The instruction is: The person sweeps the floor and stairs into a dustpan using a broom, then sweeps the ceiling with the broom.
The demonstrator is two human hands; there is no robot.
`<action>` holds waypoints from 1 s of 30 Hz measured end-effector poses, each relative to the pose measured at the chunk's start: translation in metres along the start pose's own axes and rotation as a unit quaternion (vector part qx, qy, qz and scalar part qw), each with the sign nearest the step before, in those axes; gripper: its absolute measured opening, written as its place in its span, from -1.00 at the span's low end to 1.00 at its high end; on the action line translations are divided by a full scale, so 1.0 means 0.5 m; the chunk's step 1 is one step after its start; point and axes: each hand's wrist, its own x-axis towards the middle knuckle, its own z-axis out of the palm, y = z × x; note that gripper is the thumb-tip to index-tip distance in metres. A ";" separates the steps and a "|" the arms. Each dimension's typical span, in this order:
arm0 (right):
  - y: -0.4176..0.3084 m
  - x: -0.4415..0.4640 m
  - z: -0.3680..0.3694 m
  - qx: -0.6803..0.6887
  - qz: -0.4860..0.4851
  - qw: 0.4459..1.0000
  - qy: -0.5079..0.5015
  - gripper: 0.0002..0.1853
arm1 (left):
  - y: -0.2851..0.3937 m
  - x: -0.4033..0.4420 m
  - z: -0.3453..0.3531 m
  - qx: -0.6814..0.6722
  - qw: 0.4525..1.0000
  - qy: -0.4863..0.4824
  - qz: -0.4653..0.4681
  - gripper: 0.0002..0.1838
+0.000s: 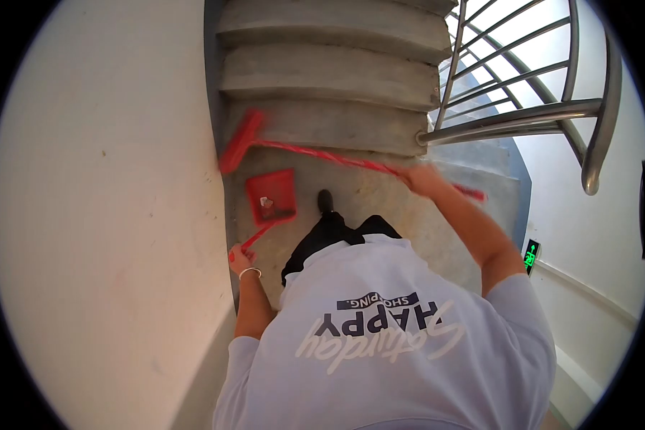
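My right hand [421, 180] is closed round the red handle of a broom [330, 155]. The handle runs left to the red broom head, which is blurred and near the wall by the lowest step. In my left hand [242, 259] is the handle of a red dustpan [272, 188], close to the left wall. Some small pale litter [266, 202] and a dark patch of debris lie in the pan. The broom head is just beyond the pan, apart from it. The fingers of both hands are partly hidden.
Concrete steps [330, 72] rise ahead from the landing [365, 197]. A metal railing [512, 118] stands at the right, its end curving toward me. The white wall [107, 215] is close on my left. A green exit sign [531, 256] is on the right wall.
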 end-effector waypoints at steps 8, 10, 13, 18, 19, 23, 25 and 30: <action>0.007 0.385 -0.146 -0.274 -0.099 0.954 -0.078 -0.56 | -0.031 -0.003 -0.043 -0.026 0.999 -0.018 -0.010 -0.77; -0.032 0.383 -0.231 -0.268 -0.111 0.954 -0.076 -0.56 | -0.035 -0.027 -0.043 -0.036 0.999 0.004 0.005 -0.78; -0.066 0.389 -0.317 -0.262 -0.096 0.957 -0.080 -0.56 | -0.040 -0.037 -0.042 -0.073 0.997 0.015 0.004 -0.81; -0.061 0.467 -0.334 -0.227 -0.067 0.970 -0.058 -0.57 | -0.037 -0.012 -0.047 -0.077 0.997 0.017 -0.026 -0.79; -0.049 0.480 -0.326 -0.236 -0.094 0.967 -0.026 -0.57 | -0.032 -0.007 -0.041 -0.067 0.997 0.031 -0.026 -0.80; -0.019 0.472 -0.266 -0.217 -0.064 0.973 -0.036 -0.56 | -0.047 -0.009 -0.031 -0.097 0.993 0.046 -0.041 -0.80; -0.027 0.428 -0.251 -0.206 -0.052 0.976 -0.048 -0.56 | -0.062 -0.006 -0.029 -0.106 0.992 0.053 -0.050 -0.79; -0.019 0.393 -0.286 -0.196 -0.064 0.976 -0.076 -0.56 | -0.076 -0.006 0.000 -0.130 0.987 0.082 -0.048 -0.80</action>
